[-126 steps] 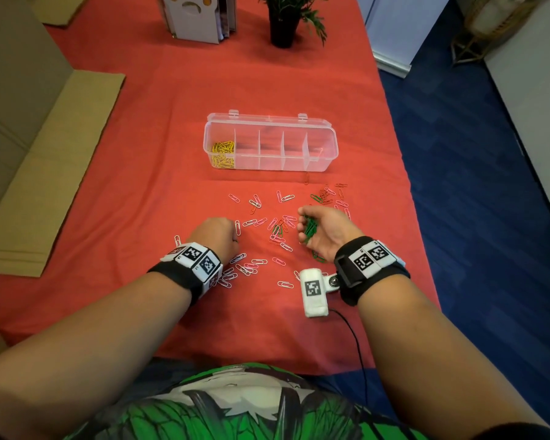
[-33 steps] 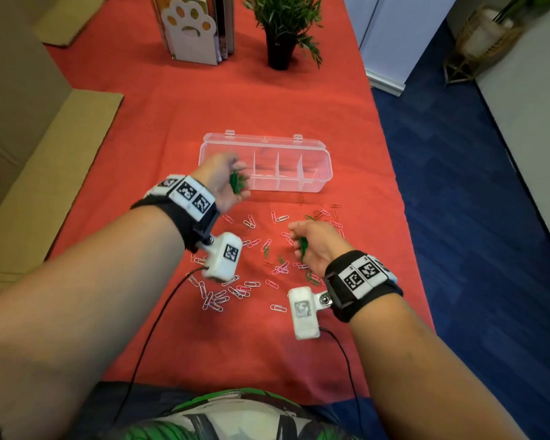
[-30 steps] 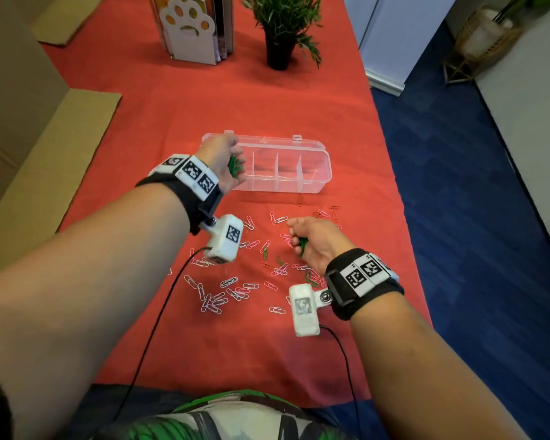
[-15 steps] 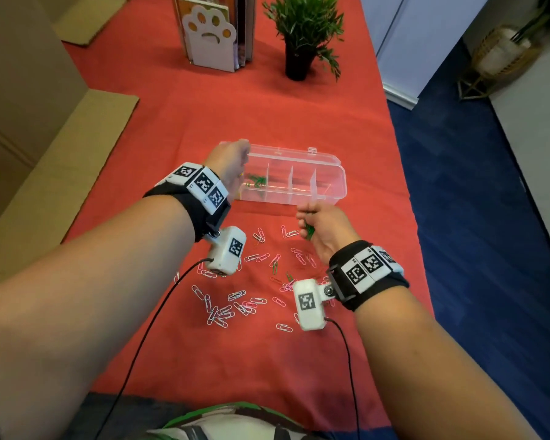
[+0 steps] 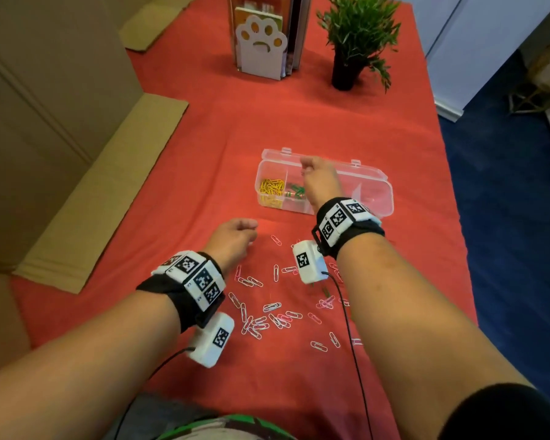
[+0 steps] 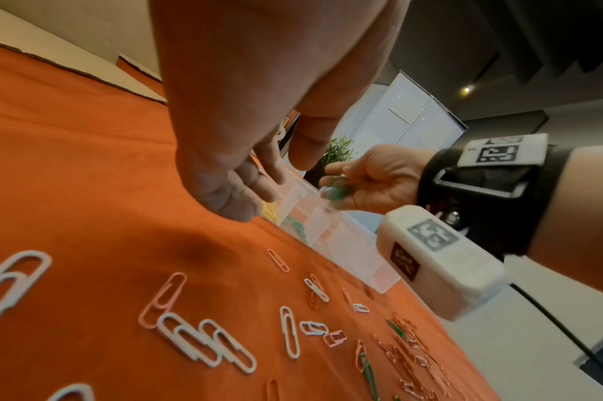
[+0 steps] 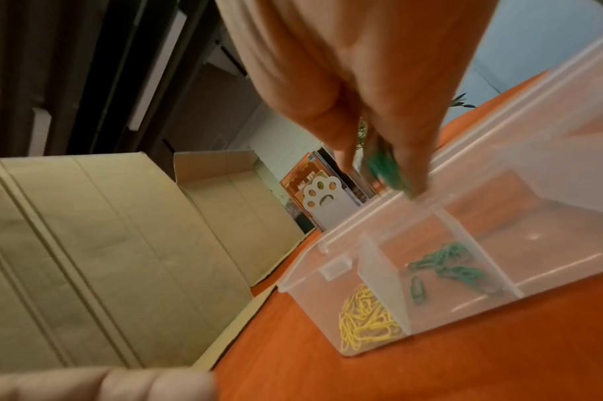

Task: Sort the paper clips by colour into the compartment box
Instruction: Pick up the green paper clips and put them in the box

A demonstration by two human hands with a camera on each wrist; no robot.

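Step in hand: green clips going into the box's second compartment.

Head view: right hand (image 5: 319,182) over the box (image 5: 378,198); left hand (image 5: 234,239) nearer, fingers loosely curled, empty, above the loose clips (image 5: 269,315) by both wrists. Left wrist view: left fingers (image 6: 231,190) relaxed, holding nothing. Right wrist view: right fingers (image 7: 409,152) pinch green clips (image 7: 384,165) above the compartment already holding green ones (image 7: 454,267), beside the yellow clips (image 7: 365,320). Next, judged: release squarely over that compartment, then return for the remaining greens.
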